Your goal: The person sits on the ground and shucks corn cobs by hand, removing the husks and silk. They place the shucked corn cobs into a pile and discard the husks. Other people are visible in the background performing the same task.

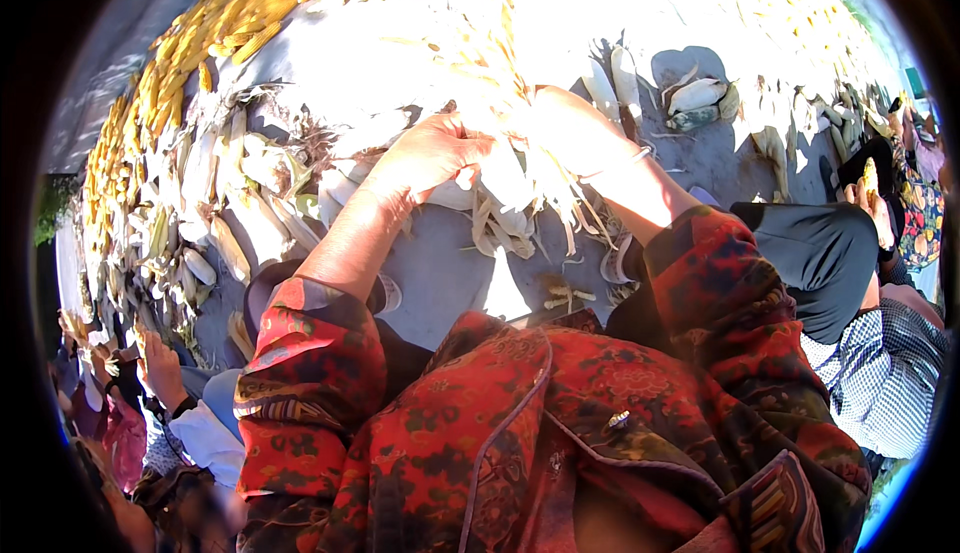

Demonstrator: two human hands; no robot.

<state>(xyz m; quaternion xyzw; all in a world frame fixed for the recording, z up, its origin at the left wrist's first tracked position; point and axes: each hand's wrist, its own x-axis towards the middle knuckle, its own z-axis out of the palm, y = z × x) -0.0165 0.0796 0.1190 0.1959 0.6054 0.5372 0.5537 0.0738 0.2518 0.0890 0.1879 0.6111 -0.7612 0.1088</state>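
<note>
My left hand (442,149) is closed, thumb against bent fingers, on the edge of a bundle of pale dry corn husks (506,182). My right hand (566,129), washed out by sunlight, grips the same bundle from the other side. Long husk strips (510,50) stick up beyond the hands, and shorter ones (570,193) hang below the right wrist. Glare hides whether an ear of corn is inside. Loose husks (499,227) lie on the ground just below the hands.
Husked yellow ears (172,80) are heaped along the far left. Unhusked ears (225,242) and husks lie left; several more pale ears (697,95) lie right. People sit close on both sides: a hand (870,208) at right holds an ear, and another person's hand (161,365) shows at left.
</note>
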